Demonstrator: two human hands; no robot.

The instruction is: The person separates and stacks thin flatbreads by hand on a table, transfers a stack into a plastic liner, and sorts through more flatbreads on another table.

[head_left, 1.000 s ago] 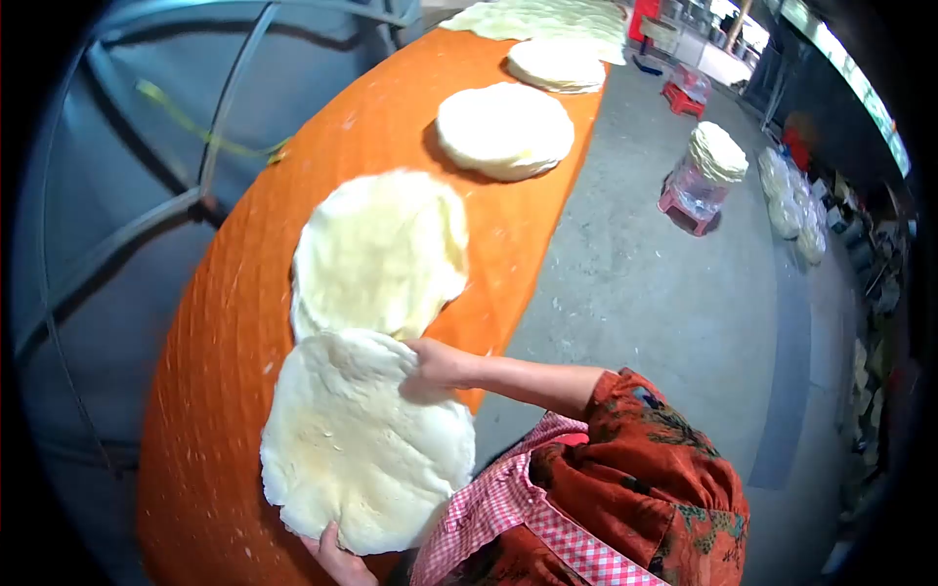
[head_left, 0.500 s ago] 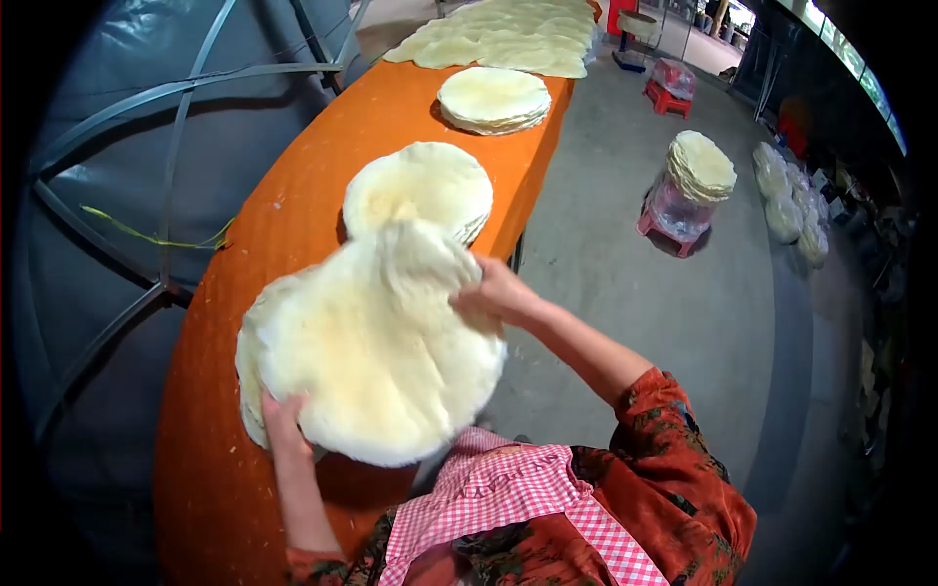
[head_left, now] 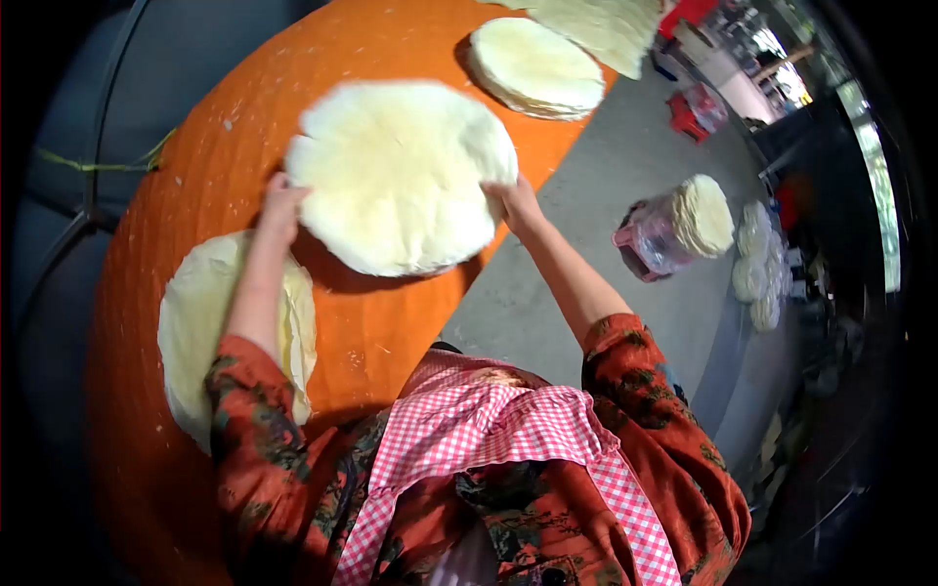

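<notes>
A large pale round flatbread sheet [head_left: 401, 176] is gripped at both sides over the orange table [head_left: 362, 337]. My left hand [head_left: 283, 205] is closed on its left edge, and my right hand [head_left: 516, 203] is closed on its right edge. The sheet hides whatever lies directly under it. Below my left hand, partly behind my left forearm, another pile of pale sheets [head_left: 195, 322] lies on the table. Farther up the table is a round stack [head_left: 537, 68] of similar sheets.
Overlapping sheets [head_left: 606, 29] cover the table's far end. On the floor at right, a stack of sheets [head_left: 702, 217] sits by a pink stool with plastic, a red stool [head_left: 696, 112] stands beyond, and bagged goods [head_left: 757, 264] lie farther right. A metal frame is at left.
Both hands have carried the sheet up the table, away from the lower pile, and it now lies flatter. My left hand has moved forward. The view has turned and shifted.
</notes>
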